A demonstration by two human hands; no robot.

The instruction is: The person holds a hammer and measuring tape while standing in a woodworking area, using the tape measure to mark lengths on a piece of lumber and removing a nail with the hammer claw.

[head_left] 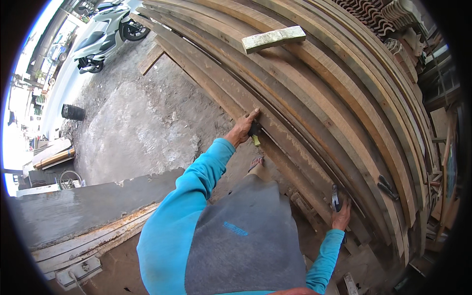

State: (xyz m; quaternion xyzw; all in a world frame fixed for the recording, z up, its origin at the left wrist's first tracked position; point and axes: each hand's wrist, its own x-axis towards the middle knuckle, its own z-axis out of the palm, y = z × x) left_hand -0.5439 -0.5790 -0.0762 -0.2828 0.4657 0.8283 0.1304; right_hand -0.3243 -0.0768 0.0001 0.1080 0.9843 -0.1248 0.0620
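Observation:
Long brown wooden planks (295, 142) lie side by side from the upper left to the lower right. My left hand (241, 129) presses on the edge of a near plank, fingers closed around a black and yellow-green tool (255, 139). The hand hides much of that tool, so its kind is unclear. Farther down the same planks, at the lower right, my right hand (341, 216) is closed round a silver-and-black hand tool (335, 197), which points away along the wood. A dark hand tool (388, 188) rests on a plank to the right of it.
A pale, rough block (273, 39) lies across the planks. Stacked roof tiles (368, 14) stand at the far right. A white scooter (105, 34) is parked at the upper left, near a black bucket (73, 112). A grey slab (93, 209) runs along my left.

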